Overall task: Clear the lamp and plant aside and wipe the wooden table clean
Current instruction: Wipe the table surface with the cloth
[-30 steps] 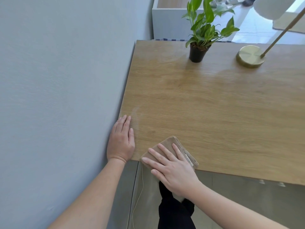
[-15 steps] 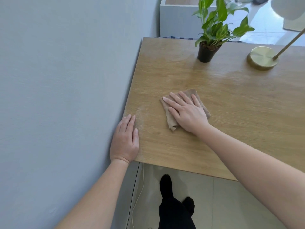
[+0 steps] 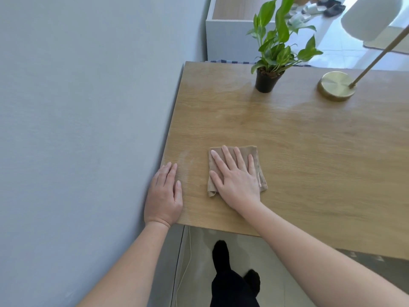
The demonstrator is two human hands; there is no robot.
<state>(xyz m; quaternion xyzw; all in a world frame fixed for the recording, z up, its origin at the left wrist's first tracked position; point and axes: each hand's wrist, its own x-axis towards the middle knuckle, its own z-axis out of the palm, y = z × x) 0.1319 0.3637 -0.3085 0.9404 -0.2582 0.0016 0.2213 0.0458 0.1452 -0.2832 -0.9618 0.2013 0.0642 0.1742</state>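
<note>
Cloth [image 3: 254, 151] lies flat on the desk [image 3: 287, 140] under the right hand [image 3: 238, 178], whose straight, spread fingers press it down. Just left of it, against the wall [image 3: 88, 107], the left hand [image 3: 164, 196] rests palm-down, fingers straight and together, holding nothing. The plant [image 3: 276, 47] stands well beyond the right hand's fingertips, the lamp [image 3: 336, 85] farther right, both well apart from the hands.
</note>
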